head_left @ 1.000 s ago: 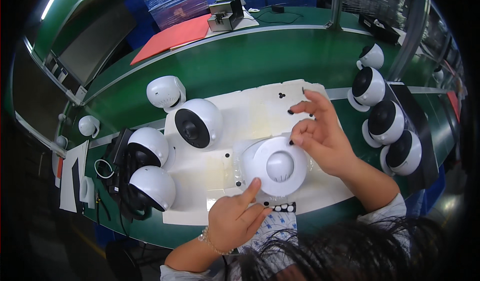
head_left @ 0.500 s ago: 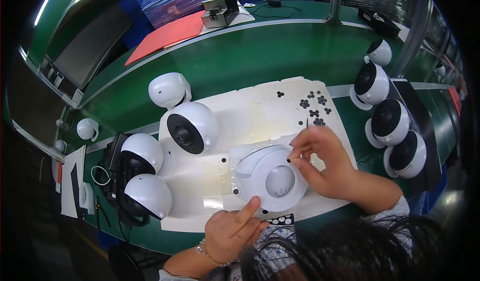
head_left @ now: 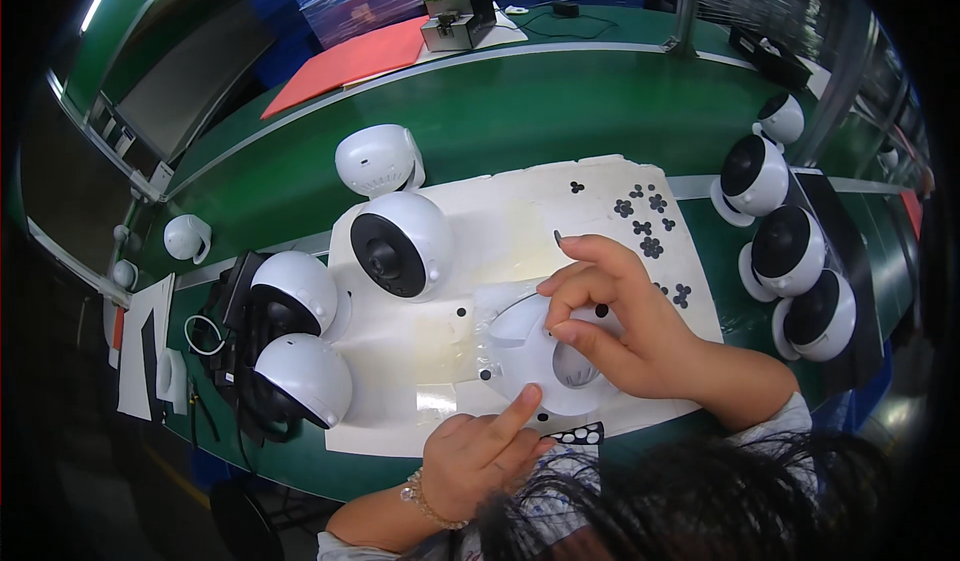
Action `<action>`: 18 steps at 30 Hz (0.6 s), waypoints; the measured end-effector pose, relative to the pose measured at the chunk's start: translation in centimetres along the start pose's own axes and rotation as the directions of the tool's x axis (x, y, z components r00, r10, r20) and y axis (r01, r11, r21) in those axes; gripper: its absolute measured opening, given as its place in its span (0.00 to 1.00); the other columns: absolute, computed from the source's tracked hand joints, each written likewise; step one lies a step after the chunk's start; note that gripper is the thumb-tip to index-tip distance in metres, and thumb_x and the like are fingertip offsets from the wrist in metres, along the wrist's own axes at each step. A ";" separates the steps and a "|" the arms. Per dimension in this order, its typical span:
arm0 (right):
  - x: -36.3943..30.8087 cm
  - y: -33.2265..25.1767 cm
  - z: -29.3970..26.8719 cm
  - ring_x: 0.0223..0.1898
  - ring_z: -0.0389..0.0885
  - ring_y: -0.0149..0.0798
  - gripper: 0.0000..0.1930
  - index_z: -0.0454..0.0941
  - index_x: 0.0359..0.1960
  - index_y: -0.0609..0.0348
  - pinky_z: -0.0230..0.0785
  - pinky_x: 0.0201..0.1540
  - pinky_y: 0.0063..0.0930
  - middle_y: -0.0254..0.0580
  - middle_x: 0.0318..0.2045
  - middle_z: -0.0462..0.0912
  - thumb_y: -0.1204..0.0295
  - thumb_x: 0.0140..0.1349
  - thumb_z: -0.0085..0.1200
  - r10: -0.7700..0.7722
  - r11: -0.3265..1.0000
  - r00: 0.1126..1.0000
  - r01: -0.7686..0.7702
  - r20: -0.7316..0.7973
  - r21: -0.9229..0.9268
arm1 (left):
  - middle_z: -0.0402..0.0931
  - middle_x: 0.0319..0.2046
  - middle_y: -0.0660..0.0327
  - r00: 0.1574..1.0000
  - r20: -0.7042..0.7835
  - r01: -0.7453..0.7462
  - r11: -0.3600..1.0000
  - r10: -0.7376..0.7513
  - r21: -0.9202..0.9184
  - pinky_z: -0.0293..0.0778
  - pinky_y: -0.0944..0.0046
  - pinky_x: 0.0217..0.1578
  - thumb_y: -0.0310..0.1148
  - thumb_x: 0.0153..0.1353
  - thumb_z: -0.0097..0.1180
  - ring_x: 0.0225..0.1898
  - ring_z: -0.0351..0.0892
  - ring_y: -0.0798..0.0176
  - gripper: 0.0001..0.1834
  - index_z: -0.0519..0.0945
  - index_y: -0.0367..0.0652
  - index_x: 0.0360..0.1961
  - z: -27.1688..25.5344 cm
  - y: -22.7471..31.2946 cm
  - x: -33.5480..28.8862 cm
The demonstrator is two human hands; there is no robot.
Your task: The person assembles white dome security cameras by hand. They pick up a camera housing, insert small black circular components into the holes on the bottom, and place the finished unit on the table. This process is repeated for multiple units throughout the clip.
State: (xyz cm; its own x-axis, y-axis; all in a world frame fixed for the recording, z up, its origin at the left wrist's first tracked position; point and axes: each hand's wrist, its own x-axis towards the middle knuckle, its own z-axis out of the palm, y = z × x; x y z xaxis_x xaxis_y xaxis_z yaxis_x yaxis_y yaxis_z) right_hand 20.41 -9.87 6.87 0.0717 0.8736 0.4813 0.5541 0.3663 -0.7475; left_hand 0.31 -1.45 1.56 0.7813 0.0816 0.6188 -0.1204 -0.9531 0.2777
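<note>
A white round camera base (head_left: pixel 510 366), with a domed, slotted centre (head_left: pixel 574 363), lies on a plastic-wrapped patch of the pale mat in front of me. The outstretched index finger of my left hand (head_left: pixel 480 459) touches its near rim, and the other fingers are loosely bent. Over the far right side of the base, my right hand (head_left: pixel 625 326) has thumb and fingers pinched together. What they hold, if anything, is hidden. A small dark tip (head_left: pixel 558 237) shows at its upper finger. Small black round pads (head_left: pixel 485 374) dot the mat around the base.
More white ball cameras stand around: one (head_left: pixel 402 246) behind the base, one (head_left: pixel 380 161) beyond it, two (head_left: pixel 305 376) at left beside black cables. Others (head_left: pixel 787 251) line the right. Black flower-shaped pads (head_left: pixel 651 248) lie on the mat's far right. A dotted strip (head_left: pixel 580 435) lies at its near edge.
My right hand has moved left over the base and now covers part of its domed centre. My left index finger stays on the near rim. The whole view has shifted slightly.
</note>
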 end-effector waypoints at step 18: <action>-2.1 -1.4 -0.2 0.56 0.66 0.54 0.19 0.69 0.43 0.56 0.53 0.56 0.45 0.51 0.51 0.71 0.74 0.48 0.59 -0.146 0.802 0.989 0.142 0.040 -0.580 | 0.70 0.51 0.58 0.998 0.050 0.034 0.998 -0.037 0.047 0.63 0.72 0.19 0.32 0.44 0.63 0.18 0.68 0.72 0.11 0.73 0.44 0.26 -0.5 0.6 0.3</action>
State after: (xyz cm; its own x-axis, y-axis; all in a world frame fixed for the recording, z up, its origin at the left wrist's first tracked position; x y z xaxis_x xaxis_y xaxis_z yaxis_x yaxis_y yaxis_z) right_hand 19.60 -12.24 7.02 -0.0429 0.8229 0.5666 0.9359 0.2316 -0.2655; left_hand 0.15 -1.85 2.23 0.8146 0.1019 0.5709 -0.0646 -0.9624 0.2640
